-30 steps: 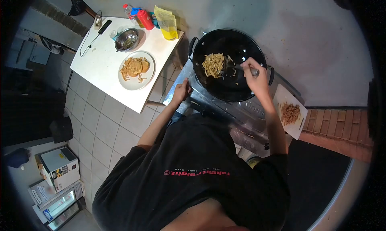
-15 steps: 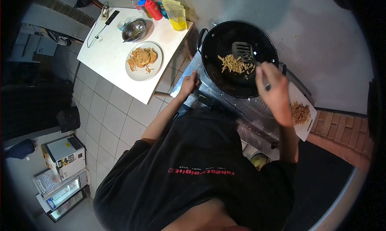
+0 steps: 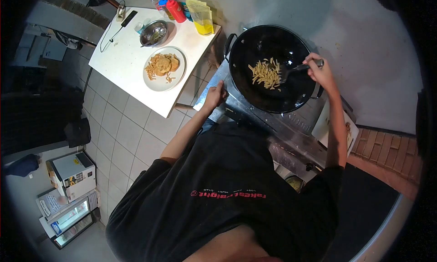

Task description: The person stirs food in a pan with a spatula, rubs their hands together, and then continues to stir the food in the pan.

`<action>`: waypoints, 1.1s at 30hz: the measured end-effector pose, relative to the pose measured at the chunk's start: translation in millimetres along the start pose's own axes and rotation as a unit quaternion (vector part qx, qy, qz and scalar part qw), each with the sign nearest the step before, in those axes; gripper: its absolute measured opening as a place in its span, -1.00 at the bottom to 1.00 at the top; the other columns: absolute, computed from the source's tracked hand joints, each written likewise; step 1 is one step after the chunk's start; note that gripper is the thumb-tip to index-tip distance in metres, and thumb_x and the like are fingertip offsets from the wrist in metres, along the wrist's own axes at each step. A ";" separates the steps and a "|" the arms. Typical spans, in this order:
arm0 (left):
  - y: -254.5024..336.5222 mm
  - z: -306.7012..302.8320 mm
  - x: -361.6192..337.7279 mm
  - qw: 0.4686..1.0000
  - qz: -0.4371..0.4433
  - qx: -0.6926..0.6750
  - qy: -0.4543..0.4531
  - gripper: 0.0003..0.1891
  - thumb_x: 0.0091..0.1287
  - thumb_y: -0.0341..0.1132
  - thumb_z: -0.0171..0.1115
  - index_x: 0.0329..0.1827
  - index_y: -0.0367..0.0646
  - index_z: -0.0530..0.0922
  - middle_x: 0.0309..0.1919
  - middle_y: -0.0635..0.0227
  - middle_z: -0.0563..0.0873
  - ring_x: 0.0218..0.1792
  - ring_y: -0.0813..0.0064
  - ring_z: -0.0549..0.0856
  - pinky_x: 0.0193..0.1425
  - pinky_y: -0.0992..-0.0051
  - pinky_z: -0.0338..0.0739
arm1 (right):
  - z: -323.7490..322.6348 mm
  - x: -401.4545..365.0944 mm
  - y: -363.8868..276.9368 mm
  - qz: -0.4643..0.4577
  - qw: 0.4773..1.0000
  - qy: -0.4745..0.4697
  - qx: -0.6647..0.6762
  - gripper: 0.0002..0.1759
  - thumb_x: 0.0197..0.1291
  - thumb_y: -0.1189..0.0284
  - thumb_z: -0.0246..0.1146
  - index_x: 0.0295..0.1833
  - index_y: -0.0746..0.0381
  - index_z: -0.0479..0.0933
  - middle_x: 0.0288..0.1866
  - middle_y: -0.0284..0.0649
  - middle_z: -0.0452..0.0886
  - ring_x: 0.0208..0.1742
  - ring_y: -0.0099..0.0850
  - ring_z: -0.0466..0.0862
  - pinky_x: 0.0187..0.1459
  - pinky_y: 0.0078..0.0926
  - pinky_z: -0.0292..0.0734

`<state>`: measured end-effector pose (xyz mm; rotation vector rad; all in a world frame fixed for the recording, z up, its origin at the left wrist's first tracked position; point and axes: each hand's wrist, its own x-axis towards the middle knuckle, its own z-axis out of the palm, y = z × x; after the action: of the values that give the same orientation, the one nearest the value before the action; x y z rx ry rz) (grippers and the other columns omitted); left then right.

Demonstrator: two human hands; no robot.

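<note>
A black wok (image 3: 268, 100) with two loop handles stands on the metal stove. Pale, short cut strips of food (image 3: 266, 74) lie in a heap on its bottom. My right hand (image 3: 319, 73) is closed round the handle of a slotted spatula (image 3: 298, 68) at the wok's right rim. The spatula's blade meets the right side of the heap. To the left of the wok, my left hand (image 3: 215, 96) is at the edge of the metal stove (image 3: 259, 114), one digit stretched along it and the other fingers curled, partly hidden.
On the left, a white table (image 3: 123, 66) holds a plate (image 3: 154, 83) of food, a metal bowl (image 3: 154, 33), a red bottle (image 3: 175, 11), a yellow pouch (image 3: 200, 17) and a wire tool (image 3: 119, 31). A white board (image 3: 322, 125) lies right of the stove, partly behind my right forearm.
My right hand has moved up and right toward the wok's rim. The spatula has swung from above the food to its right side, and the strips are bunched differently. My left hand stays put.
</note>
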<state>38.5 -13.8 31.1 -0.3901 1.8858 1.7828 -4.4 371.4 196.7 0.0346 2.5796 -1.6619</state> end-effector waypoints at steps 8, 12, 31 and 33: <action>-14.5 -2.3 12.0 1.000 0.000 -0.020 -0.014 -0.27 0.53 0.23 -0.14 -0.74 -0.12 0.40 -0.82 0.42 0.39 -0.85 0.57 0.31 -0.73 0.51 0.10 | 66.7 -45.5 -42.8 -0.064 0.997 0.046 -0.003 -0.83 0.40 0.44 0.14 -0.26 0.28 0.51 -0.60 -0.42 0.42 -0.55 -0.72 0.37 -0.50 -0.63 0.25; -20.5 -4.5 16.4 1.000 0.006 -0.022 -0.021 -0.27 0.53 0.22 -0.13 -0.75 -0.11 0.40 -0.82 0.42 0.39 -0.85 0.57 0.31 -0.73 0.51 0.10 | 82.2 -75.5 -94.9 -0.247 0.953 0.026 -0.175 -0.92 0.32 0.47 0.23 -0.20 0.26 0.50 -0.40 -0.11 0.48 -0.45 -0.24 0.54 -0.40 -0.34 0.44; -13.8 -4.0 9.3 1.000 0.014 -0.002 -0.017 -0.29 0.46 0.32 -0.09 -0.72 -0.05 0.37 -0.77 0.45 0.41 -0.81 0.60 0.30 -0.71 0.54 0.06 | -7.8 -34.7 -103.9 -0.070 0.952 0.074 -0.289 -0.81 0.28 0.42 0.17 -0.27 0.37 0.46 -0.54 0.09 0.40 -0.51 0.00 0.40 -0.35 -0.24 0.40; -10.9 -3.1 6.8 1.000 0.016 -0.005 -0.019 -0.29 0.47 0.32 -0.10 -0.72 -0.05 0.37 -0.77 0.45 0.41 -0.81 0.60 0.30 -0.71 0.54 0.06 | -15.1 -26.0 -89.8 -0.061 0.954 0.054 -0.289 -0.82 0.25 0.43 0.16 -0.26 0.36 0.47 -0.58 0.01 0.37 -0.56 -0.20 0.41 -0.35 -0.27 0.38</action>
<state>38.2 -16.9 18.4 -0.3309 1.8673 1.8085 15.5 348.5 286.4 -0.0706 3.0973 -0.8862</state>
